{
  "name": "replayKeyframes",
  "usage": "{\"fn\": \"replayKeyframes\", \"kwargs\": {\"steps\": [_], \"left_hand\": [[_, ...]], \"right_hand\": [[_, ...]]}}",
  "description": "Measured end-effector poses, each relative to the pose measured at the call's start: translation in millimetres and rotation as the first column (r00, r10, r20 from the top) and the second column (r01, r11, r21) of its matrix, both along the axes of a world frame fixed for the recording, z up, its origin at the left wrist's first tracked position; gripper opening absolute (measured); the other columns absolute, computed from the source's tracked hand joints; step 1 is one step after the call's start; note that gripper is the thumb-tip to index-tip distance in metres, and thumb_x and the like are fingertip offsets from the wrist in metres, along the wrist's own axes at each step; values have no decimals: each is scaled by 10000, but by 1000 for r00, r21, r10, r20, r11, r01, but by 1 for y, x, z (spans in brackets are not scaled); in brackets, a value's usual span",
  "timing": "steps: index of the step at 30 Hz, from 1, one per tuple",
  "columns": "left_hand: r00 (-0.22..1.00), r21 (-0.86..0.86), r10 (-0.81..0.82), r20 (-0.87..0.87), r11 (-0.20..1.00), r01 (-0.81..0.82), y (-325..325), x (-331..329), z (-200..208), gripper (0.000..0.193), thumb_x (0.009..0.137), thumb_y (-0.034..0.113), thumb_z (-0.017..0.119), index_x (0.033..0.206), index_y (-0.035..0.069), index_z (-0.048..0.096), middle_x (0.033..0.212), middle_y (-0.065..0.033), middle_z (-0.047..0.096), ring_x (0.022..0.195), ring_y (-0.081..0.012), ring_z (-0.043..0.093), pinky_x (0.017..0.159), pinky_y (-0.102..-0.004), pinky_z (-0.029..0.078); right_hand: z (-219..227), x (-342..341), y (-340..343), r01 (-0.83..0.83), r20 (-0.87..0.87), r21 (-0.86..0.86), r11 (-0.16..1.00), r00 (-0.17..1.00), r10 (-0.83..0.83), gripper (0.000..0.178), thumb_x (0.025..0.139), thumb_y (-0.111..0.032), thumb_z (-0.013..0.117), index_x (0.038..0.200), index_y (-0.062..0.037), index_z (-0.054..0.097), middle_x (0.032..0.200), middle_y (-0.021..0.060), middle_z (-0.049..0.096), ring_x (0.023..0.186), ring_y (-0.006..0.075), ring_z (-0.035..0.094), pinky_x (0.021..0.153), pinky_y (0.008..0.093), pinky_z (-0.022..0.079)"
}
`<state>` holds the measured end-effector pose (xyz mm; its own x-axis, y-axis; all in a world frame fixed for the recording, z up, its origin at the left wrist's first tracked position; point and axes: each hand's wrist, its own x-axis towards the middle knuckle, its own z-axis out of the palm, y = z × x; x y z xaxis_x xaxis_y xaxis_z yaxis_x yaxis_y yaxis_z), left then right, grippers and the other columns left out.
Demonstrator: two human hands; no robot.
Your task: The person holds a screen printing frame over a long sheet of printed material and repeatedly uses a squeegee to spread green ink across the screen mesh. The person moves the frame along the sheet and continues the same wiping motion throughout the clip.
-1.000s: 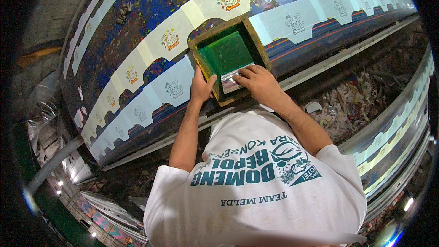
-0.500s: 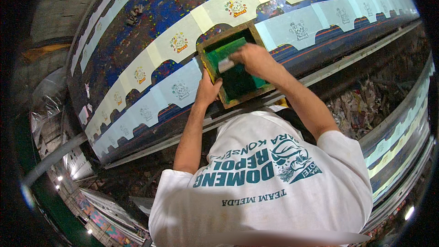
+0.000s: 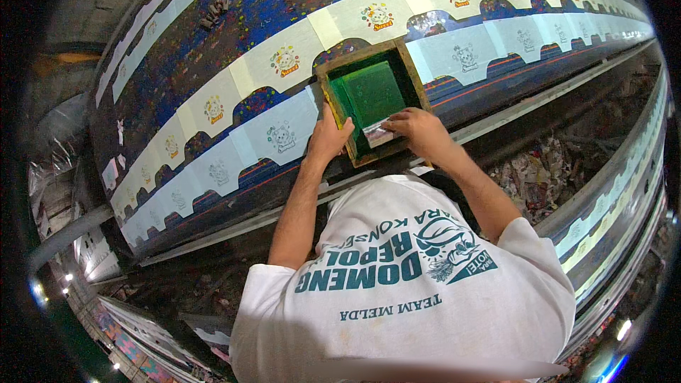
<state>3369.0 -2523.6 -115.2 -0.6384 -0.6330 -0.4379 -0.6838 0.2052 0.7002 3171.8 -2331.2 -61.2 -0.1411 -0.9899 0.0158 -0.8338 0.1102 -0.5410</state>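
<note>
A wooden-framed printing screen (image 3: 413, 74) lies tilted over the row of pale blue paper pieces on the long table. Green ink covers its mesh (image 3: 372, 92). My left hand (image 3: 330, 133) grips the screen's left side, thumb over the rim and fingers partly hidden. Inside the near end of the screen, my right hand (image 3: 424, 135) holds a small pale squeegee (image 3: 378, 134) against the mesh. To the left is a pale blue piece (image 3: 278, 140) with a dark outline print and some green on it.
Beyond runs a row of cream pieces (image 3: 284, 62) with coloured prints. The dark table (image 3: 277, 7) is spattered with paint. A metal rail (image 3: 489, 124) edges its near side. Scrap paper (image 3: 535, 170) is heaped below, and another table (image 3: 603, 220) with similar pieces stands at right.
My right hand has drawn the squeegee from the screen's upper left down to its near end, baring the green mesh. My left hand still holds the frame. The view has shifted slightly.
</note>
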Motion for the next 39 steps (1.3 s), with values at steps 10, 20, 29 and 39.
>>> {"fn": "replayKeyframes", "kwargs": {"steps": [10, 20, 29, 39], "left_hand": [[993, -145, -111, -35, 984, 105, -3, 2, -16, 987, 993, 388, 691, 1574, -236, 194, 917, -410, 720, 899, -532, 755, 767, -578, 625], [993, -89, -119, 11, 989, 119, -4, -1, -16, 985, 1013, 408, 642, 1579, -245, 168, 975, -445, 712, 942, -571, 739, 856, -589, 620], [997, -54, -56, 50, 997, 59, 6, -8, 1, 916, 1001, 317, 669, 1630, -153, 195, 1146, -440, 702, 1073, -580, 707, 929, -606, 579], [998, -73, -62, -13, 995, 61, 82, -163, 9, 942, 979, 310, 718, 1593, -199, 219, 1104, -427, 714, 1043, -573, 717, 896, -595, 586]], "right_hand": [[-14, -61, -116, -18, -11, 119, 993, 1000, 20, 369, 940, -63, 683, 1290, -127, 783, 1150, 185, 781, 1040, 417, 740, 893, 499, 605], [3, 18, -1, 93, -1, 132, 987, 996, -94, 611, 817, 88, 661, 1360, -173, 766, 1389, 108, 727, 1297, 341, 661, 1109, 441, 553], [15, 3, 8, -5, -71, 31, 1000, 997, 7, 627, 769, 46, 714, 1371, -126, 714, 1377, 113, 716, 1290, 338, 656, 1102, 453, 547], [22, -146, 90, 39, -178, -56, 998, 983, -49, 465, 852, -67, 682, 1307, -149, 731, 1332, 99, 729, 1243, 327, 669, 1061, 438, 568]]}}
